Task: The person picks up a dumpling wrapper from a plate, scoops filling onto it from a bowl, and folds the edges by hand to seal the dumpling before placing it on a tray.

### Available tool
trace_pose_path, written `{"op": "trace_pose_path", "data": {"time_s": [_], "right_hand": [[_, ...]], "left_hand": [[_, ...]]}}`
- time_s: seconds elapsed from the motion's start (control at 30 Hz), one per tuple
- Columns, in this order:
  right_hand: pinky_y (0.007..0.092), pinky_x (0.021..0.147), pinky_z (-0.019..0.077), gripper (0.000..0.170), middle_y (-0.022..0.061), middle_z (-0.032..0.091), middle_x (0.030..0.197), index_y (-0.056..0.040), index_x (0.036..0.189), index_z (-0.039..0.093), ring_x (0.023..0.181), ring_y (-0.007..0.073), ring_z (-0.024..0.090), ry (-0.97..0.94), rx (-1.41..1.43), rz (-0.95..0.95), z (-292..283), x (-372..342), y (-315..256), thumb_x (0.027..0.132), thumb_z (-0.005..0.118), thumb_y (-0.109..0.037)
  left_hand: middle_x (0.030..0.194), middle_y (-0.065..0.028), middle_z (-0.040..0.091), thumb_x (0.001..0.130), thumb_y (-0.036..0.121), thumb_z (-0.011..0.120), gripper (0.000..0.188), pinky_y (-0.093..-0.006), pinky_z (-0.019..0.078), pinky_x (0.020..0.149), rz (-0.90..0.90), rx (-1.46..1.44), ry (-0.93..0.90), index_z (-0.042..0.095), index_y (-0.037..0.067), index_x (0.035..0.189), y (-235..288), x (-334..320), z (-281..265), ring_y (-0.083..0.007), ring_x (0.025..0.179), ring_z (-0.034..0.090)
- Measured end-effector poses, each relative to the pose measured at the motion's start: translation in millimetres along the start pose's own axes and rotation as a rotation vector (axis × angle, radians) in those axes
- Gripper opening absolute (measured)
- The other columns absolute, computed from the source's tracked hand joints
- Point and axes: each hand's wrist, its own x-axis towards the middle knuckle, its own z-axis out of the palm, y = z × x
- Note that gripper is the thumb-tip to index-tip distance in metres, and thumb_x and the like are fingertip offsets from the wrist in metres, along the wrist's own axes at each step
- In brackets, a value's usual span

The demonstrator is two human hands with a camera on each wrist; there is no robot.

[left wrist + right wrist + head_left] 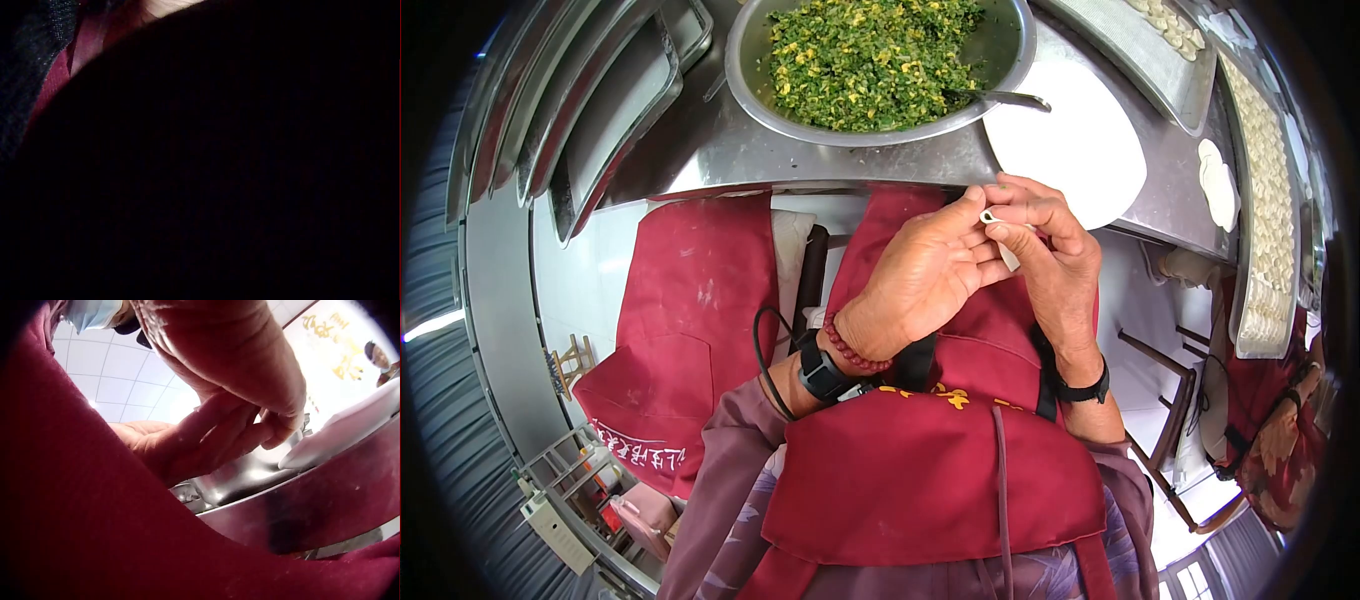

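Observation:
A small folded piece of pale dough wrapper [1008,257] is held in front of the apron, by the table edge. My right hand [1060,255] pinches it between thumb and forefinger. Palm up, my left hand [920,270] holds the other side, its thumb at the looped end and its fingers beneath. In the right wrist view both hands meet at the fingertips, hiding the dough. The left wrist view is almost wholly dark. Just beyond the hands stands a metal bowl [740,75] of chopped green and yellow filling [870,65], a spoon [1015,98] stuck in it.
A white rounded sheet [1070,140] lies right of the bowl. Flat wrappers [1218,185] and trays of dumplings, one long tray [1265,340] among them, are farther right. Metal trays [615,110] stack at left. Another person's hand [1282,435] shows at the right edge.

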Motion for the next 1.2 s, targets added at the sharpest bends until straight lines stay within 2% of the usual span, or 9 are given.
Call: {"op": "trace_pose_path", "data": {"time_s": [0.2,0.3,0.37,0.57,0.77,0.87,1.0,1.1,1.2], "right_hand": [[0.0306,0.089,0.0510,0.012,0.0083,0.069,0.110,-0.0038,0.093,0.065,0.114,0.0203,0.058,-0.003,-0.187,-0.107,0.0,1.0,-1.6,0.083,0.070,0.001],[0.0275,0.083,0.0526,0.019,0.0093,0.069,0.112,-0.0029,0.100,0.061,0.108,0.0165,0.062,0.047,0.137,0.121,6.5,-1.7,-5.7,0.083,0.069,0.002],[0.0262,0.081,0.0531,0.027,0.0097,0.069,0.112,-0.0027,0.107,0.059,0.105,0.0148,0.063,0.032,0.148,0.187,7.0,-4.8,-8.6,0.083,0.069,0.002],[0.0260,0.082,0.0537,0.022,0.0097,0.067,0.115,-0.0042,0.103,0.067,0.101,0.0142,0.064,-0.010,0.048,0.166,5.5,-2.9,-7.8,0.082,0.070,0.002],[0.0269,0.082,0.0533,0.012,0.0099,0.065,0.117,-0.0047,0.091,0.073,0.100,0.0133,0.063,-0.052,0.125,0.178,-1.1,-3.3,-6.9,0.083,0.068,0.003],[0.0272,0.083,0.0531,0.013,0.0105,0.065,0.118,-0.0047,0.092,0.073,0.102,0.0132,0.062,-0.071,0.123,0.164,-3.7,-3.1,-2.3,0.082,0.068,0.002],[0.0292,0.087,0.0521,0.017,0.0097,0.068,0.114,-0.0055,0.094,0.074,0.109,0.0172,0.061,-0.018,0.081,0.250,-1.2,-2.0,-9.8,0.080,0.070,0.002],[0.0312,0.090,0.0507,0.018,0.0073,0.071,0.106,-0.0064,0.096,0.074,0.114,0.0212,0.058,-0.089,-0.163,0.015,-1.2,0.6,-7.7,0.079,0.070,0.000],[0.0327,0.093,0.0490,0.017,0.0052,0.071,0.103,-0.0076,0.095,0.074,0.116,0.0239,0.057,-0.093,-0.238,-0.079,1.0,1.4,-3.5,0.080,0.069,-0.001]], "left_hand": [[0.110,-0.0083,0.059,0.100,0.023,0.054,0.027,-0.0437,0.0467,0.100,0.022,0.121,0.050,0.056,0.001,0.115,2.3,-0.9,-0.4,-0.0181,0.105,0.058],[0.103,-0.0078,0.062,0.099,0.020,0.055,0.022,-0.0456,0.0485,0.097,0.038,0.198,0.068,0.061,0.000,0.109,2.6,-1.9,-0.9,-0.0189,0.100,0.061],[0.099,-0.0074,0.063,0.098,0.017,0.056,0.019,-0.0461,0.0492,0.095,0.026,0.239,0.070,0.063,0.000,0.105,2.9,-3.0,1.9,-0.0194,0.098,0.062],[0.114,-0.0107,0.059,0.103,0.035,0.044,0.039,-0.0505,0.0440,0.102,-0.047,0.044,0.016,0.053,0.000,0.118,1.6,1.8,-10.4,-0.0243,0.112,0.058],[0.111,-0.0113,0.056,0.103,0.051,0.034,0.058,-0.0528,0.0452,0.101,-0.050,0.114,0.060,0.047,-0.001,0.126,5.2,-2.5,7.3,-0.0209,0.107,0.057],[0.120,-0.0125,0.056,0.103,0.050,0.033,0.055,-0.0565,0.0382,0.106,-0.056,0.110,0.011,0.048,0.001,0.123,5.5,-2.5,2.6,-0.0293,0.119,0.053],[0.122,-0.0125,0.056,0.102,0.051,0.032,0.057,-0.0570,0.0382,0.106,-0.057,0.112,0.005,0.047,0.002,0.125,6.0,-2.8,4.1,-0.0294,0.121,0.053],[0.120,-0.0121,0.055,0.103,0.052,0.031,0.057,-0.0559,0.0407,0.104,-0.039,0.095,0.026,0.047,0.002,0.125,4.8,-3.1,3.1,-0.0281,0.117,0.054],[0.114,-0.0110,0.055,0.102,0.052,0.032,0.054,-0.0538,0.0451,0.101,-0.035,0.056,0.085,0.048,0.003,0.121,2.2,-1.4,5.3,-0.0257,0.109,0.057]]}}
